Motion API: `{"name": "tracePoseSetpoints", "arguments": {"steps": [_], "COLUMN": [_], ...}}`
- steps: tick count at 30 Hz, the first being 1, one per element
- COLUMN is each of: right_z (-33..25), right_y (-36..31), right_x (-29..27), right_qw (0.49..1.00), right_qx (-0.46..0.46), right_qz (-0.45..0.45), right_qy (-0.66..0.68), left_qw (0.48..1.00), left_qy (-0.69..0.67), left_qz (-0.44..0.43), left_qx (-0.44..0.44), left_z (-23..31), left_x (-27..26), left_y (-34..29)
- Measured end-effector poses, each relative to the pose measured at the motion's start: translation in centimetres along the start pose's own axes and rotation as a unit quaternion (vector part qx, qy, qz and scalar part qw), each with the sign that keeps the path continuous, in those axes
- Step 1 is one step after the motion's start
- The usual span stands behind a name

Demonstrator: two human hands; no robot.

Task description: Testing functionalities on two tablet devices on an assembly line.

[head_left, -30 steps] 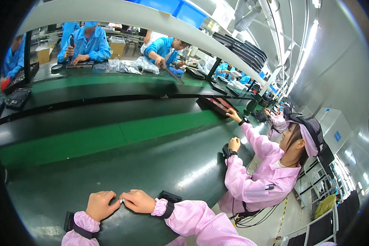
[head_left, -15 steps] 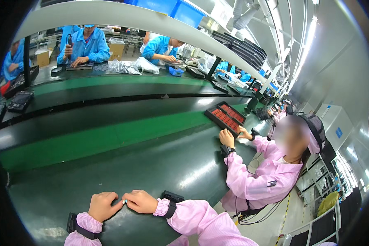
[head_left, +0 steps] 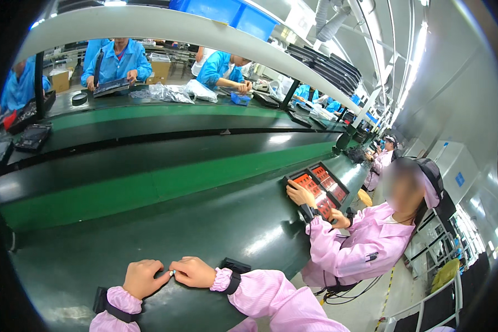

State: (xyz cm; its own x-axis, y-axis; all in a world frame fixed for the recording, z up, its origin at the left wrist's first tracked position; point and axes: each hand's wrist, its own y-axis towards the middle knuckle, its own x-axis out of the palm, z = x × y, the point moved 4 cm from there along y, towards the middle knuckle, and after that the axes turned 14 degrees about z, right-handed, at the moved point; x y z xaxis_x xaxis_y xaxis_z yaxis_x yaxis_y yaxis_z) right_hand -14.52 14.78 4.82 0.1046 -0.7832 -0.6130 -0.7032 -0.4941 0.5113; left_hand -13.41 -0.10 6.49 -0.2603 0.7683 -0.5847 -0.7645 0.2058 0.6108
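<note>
My left hand point(head_left: 144, 278) and my right hand point(head_left: 193, 271) meet at the fingertips, low over the dark green bench point(head_left: 166, 224). Both are closed in a pinch. A tiny pale bit point(head_left: 172, 272) shows between thumbs and forefingers; its kind is too small to tell. Each of my wrists has a black strapped device over a pink striped cuff. To the right, a co-worker in pink grips a black tray point(head_left: 319, 191) with red-orange compartments, well apart from my hands.
A green ledge and a dark raised strip point(head_left: 149, 141) run along the bench's far side. Beyond it, people in blue handle parts beside plastic bags point(head_left: 171, 91). A white shelf beam point(head_left: 149, 22) carrying blue bins point(head_left: 254, 19) crosses overhead.
My hands stay pressed together, shifted very slightly right. The co-worker in pink has drawn the tray nearer and turned it. Across the bench, a person in blue now lifts a dark flat part.
</note>
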Motion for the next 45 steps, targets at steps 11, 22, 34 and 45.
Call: {"name": "tracePoseSetpoints", "arguments": {"steps": [11, 22, 34, 45], "right_z": [-0.3, -1.6, -3.8, -4.4], "right_y": [-0.2, -0.1, -1.5, -1.5], "right_x": [0.3, 0.2, 1.1, 1.5], "right_qw": [1.000, 1.000, 1.000, 1.000], "right_qx": [0.000, 0.002, 0.005, -0.001], "right_qz": [0.005, 0.005, -0.028, -0.021], "right_qy": [0.013, -0.008, 0.004, -0.002], "left_qw": [1.000, 0.999, 1.000, 1.000], "left_qy": [0.009, 0.018, -0.005, -0.003], "left_qz": [0.009, -0.006, -0.009, -0.014], "left_qx": [0.004, 0.045, 0.022, 0.028], "left_z": [-0.1, 0.3, 1.2, 1.2], "left_x": [-0.1, -0.9, -2.3, -2.8], "left_y": [-0.5, -1.0, -3.4, -3.9]}}
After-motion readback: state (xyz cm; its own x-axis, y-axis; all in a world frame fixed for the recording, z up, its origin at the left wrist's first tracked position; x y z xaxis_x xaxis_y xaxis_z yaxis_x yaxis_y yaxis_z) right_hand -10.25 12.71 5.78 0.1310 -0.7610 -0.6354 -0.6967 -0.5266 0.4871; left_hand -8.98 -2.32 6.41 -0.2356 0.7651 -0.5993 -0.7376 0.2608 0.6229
